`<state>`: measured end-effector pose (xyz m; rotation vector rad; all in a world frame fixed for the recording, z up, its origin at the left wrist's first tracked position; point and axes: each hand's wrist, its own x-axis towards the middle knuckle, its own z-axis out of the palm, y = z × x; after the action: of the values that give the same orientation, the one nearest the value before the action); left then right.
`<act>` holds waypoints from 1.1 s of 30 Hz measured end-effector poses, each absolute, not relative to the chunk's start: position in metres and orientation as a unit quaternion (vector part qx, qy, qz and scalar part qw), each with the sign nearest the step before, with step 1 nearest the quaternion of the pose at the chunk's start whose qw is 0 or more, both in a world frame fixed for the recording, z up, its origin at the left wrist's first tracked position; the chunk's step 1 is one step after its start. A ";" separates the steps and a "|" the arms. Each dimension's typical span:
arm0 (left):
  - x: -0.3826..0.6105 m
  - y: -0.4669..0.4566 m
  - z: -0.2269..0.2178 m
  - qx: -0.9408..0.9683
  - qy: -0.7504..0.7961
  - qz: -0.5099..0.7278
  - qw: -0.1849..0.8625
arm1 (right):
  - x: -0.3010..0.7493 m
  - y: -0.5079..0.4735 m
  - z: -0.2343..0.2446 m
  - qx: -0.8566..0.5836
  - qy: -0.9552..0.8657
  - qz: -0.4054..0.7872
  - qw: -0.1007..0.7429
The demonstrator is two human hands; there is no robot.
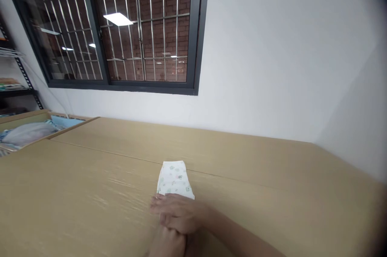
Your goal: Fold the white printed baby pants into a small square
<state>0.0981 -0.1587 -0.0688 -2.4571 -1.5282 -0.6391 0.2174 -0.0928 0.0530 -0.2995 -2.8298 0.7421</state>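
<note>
- Right hand (179, 213) lies flat and open across the worktop, its forearm (238, 237) coming in from the lower right and the fingers pointing left, extended and close together.
- Its fingertips (157, 200) reach just past the near end of the cloth; the fingers do not curl around anything, and whether they press on the cloth is impossible to tell.
- Left hand (166, 244) sits at the bottom edge of the head view, directly under the right hand and touching it. It is cut off by the frame and partly covered, so its state cannot be told.
- Folded white cloth (174, 178), printed with small green and pink motifs, lies flat on the worktop (272, 192), just ahead of the right hand, across a long seam between two pale tan boards.
- Shallow tan tray (39, 122) stands at the far left corner of the worktop, well apart from the hands, holding pale blue and white fabric (27, 134).
- Black metal shelving (26, 75) stands at the left edge, beside a white wall (272, 47) with a dark-framed, barred window (121, 27) that looks onto brick.
</note>
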 end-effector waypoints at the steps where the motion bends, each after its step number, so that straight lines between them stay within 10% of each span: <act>1: 0.099 -0.157 -0.073 -0.823 -0.519 -0.207 0.101 | 0.219 -0.088 0.050 -0.118 -0.956 0.254 0.088; 12: 0.107 -0.134 -0.112 -0.758 -0.515 -0.288 0.277 | 0.227 -0.013 0.045 -0.202 -0.967 0.131 0.078; 20: 0.097 -0.145 -0.062 -0.803 -0.481 -0.217 0.278 | 0.227 -0.002 0.046 -0.255 -0.956 0.106 0.095; 28: 0.055 -0.148 0.031 -0.861 -0.490 -0.137 -0.009 | 0.246 -0.032 0.042 -0.315 -0.906 0.060 0.278; 33: 0.024 -0.142 0.045 -0.867 -0.467 -0.168 -0.038 | 0.270 -0.063 0.044 -0.283 -0.917 0.120 0.254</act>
<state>0.0242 -0.1423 0.0446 -2.7924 -1.5034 -0.5403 0.2701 -0.0628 0.0443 -0.7681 -2.4919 0.3255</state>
